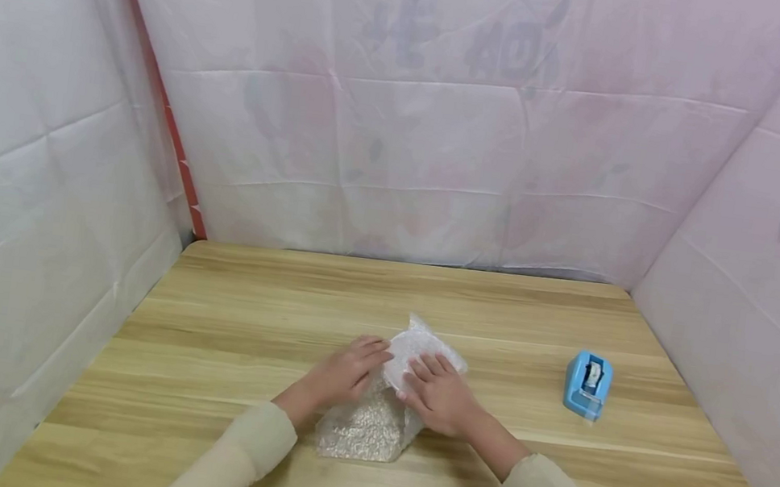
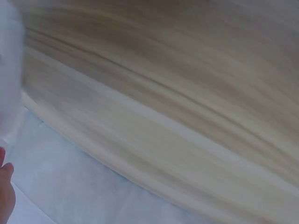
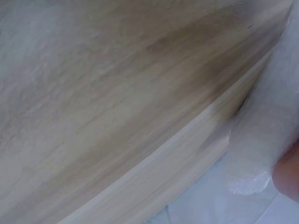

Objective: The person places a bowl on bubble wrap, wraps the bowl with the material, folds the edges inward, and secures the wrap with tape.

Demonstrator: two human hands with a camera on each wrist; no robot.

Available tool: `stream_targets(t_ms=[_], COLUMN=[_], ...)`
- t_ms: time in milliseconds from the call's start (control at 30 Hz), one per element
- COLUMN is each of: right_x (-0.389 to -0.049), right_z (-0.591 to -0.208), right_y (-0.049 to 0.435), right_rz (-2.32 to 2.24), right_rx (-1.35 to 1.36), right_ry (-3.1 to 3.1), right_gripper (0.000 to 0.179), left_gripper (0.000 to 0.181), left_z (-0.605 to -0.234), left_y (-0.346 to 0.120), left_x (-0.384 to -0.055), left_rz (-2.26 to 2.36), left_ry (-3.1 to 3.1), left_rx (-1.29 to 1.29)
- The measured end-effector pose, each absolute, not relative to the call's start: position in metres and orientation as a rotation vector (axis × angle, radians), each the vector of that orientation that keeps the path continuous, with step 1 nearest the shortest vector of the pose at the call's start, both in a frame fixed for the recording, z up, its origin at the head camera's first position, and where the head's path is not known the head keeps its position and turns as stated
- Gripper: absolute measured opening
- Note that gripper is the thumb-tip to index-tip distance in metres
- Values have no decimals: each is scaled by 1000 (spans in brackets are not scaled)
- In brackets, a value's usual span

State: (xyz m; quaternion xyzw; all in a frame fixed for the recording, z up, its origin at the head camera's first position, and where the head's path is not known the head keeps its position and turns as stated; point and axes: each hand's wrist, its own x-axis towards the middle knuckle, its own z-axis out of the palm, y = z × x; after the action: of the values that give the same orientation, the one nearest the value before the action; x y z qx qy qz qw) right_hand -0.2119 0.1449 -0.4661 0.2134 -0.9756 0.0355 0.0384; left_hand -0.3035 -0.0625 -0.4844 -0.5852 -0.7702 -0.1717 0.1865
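A sheet of clear bubble wrap [image 1: 367,428] lies near the middle of the table, partly folded over a pale, rounded shape whose kind I cannot tell. My left hand [image 1: 348,368] touches the left edge of that bundle with its fingers extended. On top of it, toward the right, rests my right hand [image 1: 443,396], fingers spread. In the left wrist view, only a bit of the hand [image 2: 5,186] shows at the lower left. The right wrist view has wrap [image 3: 261,140] along its right side and a piece of a finger [image 3: 287,175] against it.
A blue tape dispenser [image 1: 588,386] with a roll of clear tape stands on the right of the wooden table [image 1: 245,291]. Whitish printed sheets [image 1: 430,151] hang behind the table and on both sides.
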Motion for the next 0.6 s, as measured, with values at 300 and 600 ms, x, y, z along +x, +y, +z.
stream_targets(t_ms=[300,600], right_x=[-210,-212], right_z=[-466,-469], right_y=[143,143], right_rz=[105,103], right_rx=[627,608], right_ry=[-3013,-3028], right_gripper=[45,45], left_gripper=[48,47], left_z=[-495,-501], left_y=[-90,-100], left_x=[-311,-311], left_rz=[-31,-29], left_ry=[-1970,-1826], left_rx=[-1639,-1688])
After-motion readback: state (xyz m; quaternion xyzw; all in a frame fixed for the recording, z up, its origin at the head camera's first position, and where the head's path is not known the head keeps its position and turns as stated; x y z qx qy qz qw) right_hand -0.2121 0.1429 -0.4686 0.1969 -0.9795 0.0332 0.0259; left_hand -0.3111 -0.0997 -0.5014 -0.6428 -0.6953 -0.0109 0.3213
